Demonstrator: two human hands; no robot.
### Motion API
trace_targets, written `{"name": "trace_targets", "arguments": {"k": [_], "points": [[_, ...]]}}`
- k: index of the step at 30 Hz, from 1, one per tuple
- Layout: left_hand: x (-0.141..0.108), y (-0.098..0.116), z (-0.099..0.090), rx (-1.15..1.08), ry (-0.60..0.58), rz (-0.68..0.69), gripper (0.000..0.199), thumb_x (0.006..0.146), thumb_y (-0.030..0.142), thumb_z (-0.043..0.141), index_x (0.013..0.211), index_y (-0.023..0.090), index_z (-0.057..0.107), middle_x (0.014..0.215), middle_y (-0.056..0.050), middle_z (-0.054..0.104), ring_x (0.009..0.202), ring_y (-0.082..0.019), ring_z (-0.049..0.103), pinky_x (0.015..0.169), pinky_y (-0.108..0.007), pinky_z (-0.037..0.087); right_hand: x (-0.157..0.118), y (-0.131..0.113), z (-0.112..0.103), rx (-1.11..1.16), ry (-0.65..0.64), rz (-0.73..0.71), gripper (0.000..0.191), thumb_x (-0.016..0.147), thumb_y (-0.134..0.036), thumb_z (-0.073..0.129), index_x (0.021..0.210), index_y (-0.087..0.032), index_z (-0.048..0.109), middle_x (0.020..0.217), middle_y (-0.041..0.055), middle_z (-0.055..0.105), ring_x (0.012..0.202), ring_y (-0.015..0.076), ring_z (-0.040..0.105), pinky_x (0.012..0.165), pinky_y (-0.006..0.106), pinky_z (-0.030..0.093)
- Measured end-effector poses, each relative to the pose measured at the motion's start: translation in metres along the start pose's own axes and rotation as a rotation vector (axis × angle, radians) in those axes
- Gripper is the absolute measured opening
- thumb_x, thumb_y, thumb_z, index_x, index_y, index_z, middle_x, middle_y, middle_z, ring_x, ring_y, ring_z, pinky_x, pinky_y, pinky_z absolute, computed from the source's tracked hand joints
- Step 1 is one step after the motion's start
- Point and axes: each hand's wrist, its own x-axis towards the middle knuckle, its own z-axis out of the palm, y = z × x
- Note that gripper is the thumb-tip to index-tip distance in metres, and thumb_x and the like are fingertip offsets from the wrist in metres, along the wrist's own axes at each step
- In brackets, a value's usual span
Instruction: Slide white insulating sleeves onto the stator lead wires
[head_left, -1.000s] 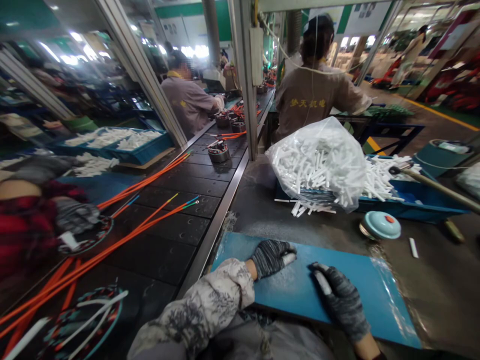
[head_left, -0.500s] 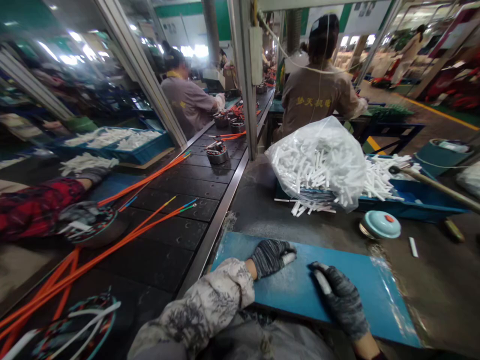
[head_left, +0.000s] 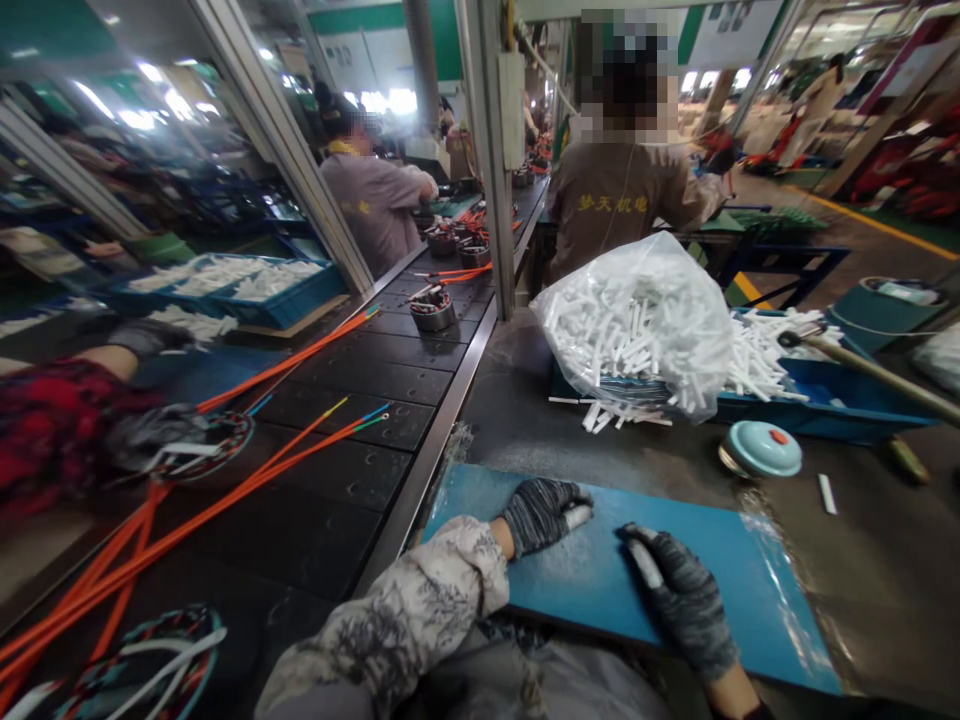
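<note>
Brown shirt (head_left: 600, 235): at 2 o'clock from mid-view, I read yellow characters (head_left: 613, 204) across the back, 梦天机电.
Grey shirt (head_left: 375, 205): between 10 and 11 o'clock; I cannot read its yellow lettering (head_left: 356, 208).
Blue board (head_left: 600, 575): between 4 and 5 o'clock, flat on the bench (head_left: 517, 435).
Left hand (head_left: 546, 515): at 5 o'clock, gloved, curled on the board; I cannot tell whether the pale bit at the thumb is gripped.
Right hand (head_left: 681, 595): between 4 and 5 o'clock, half-curled; same doubt.
Bag of white tubes (head_left: 637, 330): at 3 o'clock, beyond the board.
Metal post (head_left: 491, 200): at 12 o'clock, blocking part of my view.
Orange leads (head_left: 247, 480): at 8 o'clock, across the conveyor (head_left: 397, 375).
</note>
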Motion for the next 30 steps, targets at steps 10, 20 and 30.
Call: {"name": "trace_targets", "arguments": {"k": [10,20,30], "points": [[-0.0005,-0.0005,0.0008,-0.008,0.010,0.006,0.028,0.092,0.038,0.056,0.107,0.022,0.072,0.102,-0.002,0.076,0.094,-0.017,0.070,0.087,-0.025,0.052,0.0019,-0.0025,-0.0019,-0.023,0.002,-0.020,0.037,0.098,-0.046,0.046,0.105,-0.022,0.073,0.098,0.0042,0.076,0.087,0.0185,0.073,0.084,0.029,0.057],[-0.0005,-0.0007,0.0021,0.002,0.012,0.003,0.028,0.092,0.038,0.057,0.107,0.021,0.072,0.101,-0.002,0.076,0.092,-0.016,0.071,0.087,-0.025,0.052,0.0002,-0.0001,-0.0008,-0.034,-0.001,-0.003,0.039,0.098,-0.048,0.045,0.105,-0.022,0.073,0.098,0.0049,0.076,0.087,0.0201,0.073,0.082,0.032,0.058],[0.0000,-0.0002,0.0006,0.018,-0.009,-0.004,0.028,0.092,0.039,0.055,0.107,0.022,0.072,0.101,-0.002,0.076,0.093,-0.016,0.070,0.087,-0.024,0.051,-0.0004,-0.0006,-0.0007,-0.010,-0.008,0.008,0.038,0.097,-0.047,0.047,0.105,-0.021,0.073,0.098,0.0056,0.076,0.088,0.0203,0.073,0.084,0.033,0.058]]}}
